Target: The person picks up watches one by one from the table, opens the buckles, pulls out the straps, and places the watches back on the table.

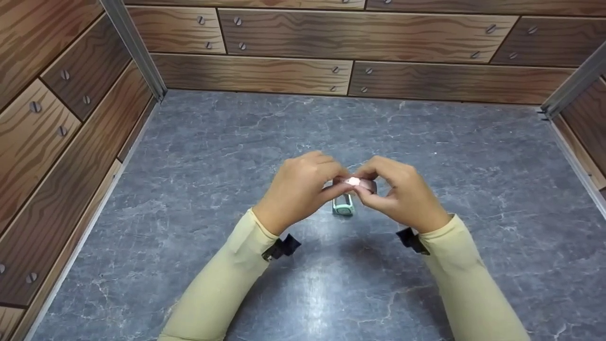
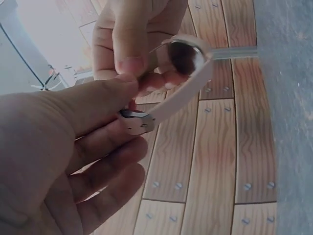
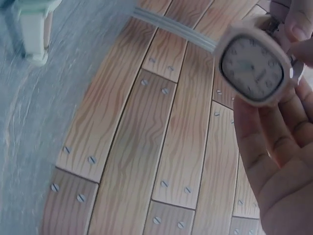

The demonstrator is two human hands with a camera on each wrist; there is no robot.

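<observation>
At head-view centre, the left hand (image 1: 305, 182) and right hand (image 1: 402, 189) each hold the watch (image 3: 252, 68) in a near-closed pinch; the strap (image 2: 182, 94) is best kept untwisted and steady.

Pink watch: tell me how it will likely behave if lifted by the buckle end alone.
The pink watch will probably flex, since its thin strap curves towards the buckle. The case looks bulkier than the strap, so it may swing lowest. The glossy case back might feel slippery.
</observation>
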